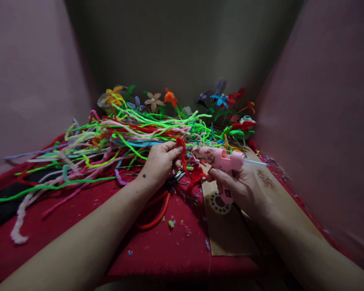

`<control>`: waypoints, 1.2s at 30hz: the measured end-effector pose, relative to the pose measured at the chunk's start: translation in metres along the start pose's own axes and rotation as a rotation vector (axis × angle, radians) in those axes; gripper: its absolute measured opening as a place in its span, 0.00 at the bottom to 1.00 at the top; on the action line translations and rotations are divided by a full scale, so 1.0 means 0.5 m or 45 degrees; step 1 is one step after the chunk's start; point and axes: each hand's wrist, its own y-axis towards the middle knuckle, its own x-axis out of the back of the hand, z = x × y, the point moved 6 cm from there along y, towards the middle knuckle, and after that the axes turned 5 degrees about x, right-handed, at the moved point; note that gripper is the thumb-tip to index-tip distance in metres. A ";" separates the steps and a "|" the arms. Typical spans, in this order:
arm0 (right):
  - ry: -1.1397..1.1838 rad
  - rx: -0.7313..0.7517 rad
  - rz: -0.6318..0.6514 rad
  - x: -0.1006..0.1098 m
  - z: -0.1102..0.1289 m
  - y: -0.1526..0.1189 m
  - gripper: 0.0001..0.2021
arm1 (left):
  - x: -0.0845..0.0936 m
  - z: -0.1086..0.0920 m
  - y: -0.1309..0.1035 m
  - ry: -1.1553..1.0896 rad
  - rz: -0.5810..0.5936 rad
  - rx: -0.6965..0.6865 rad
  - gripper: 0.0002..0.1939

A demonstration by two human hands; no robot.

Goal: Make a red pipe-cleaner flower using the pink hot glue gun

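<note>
My left hand (162,161) is closed, thumb against fingers, on a looped red pipe cleaner (183,155). Its lower part spreads into a fuzzy red shape (196,178) between my two hands. In my right hand (245,188) is a pink hot glue gun (216,158), fingers wrapped round its handle. The gun's nozzle end faces left, close to the red pipe cleaner; whether it touches cannot be made out. A pale glue stick (255,163) juts from the back of the gun. Below my left hand lies a tool with red loop handles (156,222), its metal end partly hidden.
A heap of coloured pipe cleaners (145,131) covers the table's back and left. Finished fuzzy flowers, including an orange one (170,98), stand behind it. Under my right hand lie a brown board (230,238) and a round ring with holes (220,203). Fuzz scraps dot the red cloth (170,258).
</note>
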 end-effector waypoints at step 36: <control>0.067 -0.093 -0.003 -0.001 -0.011 -0.001 0.12 | 0.000 -0.002 -0.001 -0.002 0.001 -0.009 0.07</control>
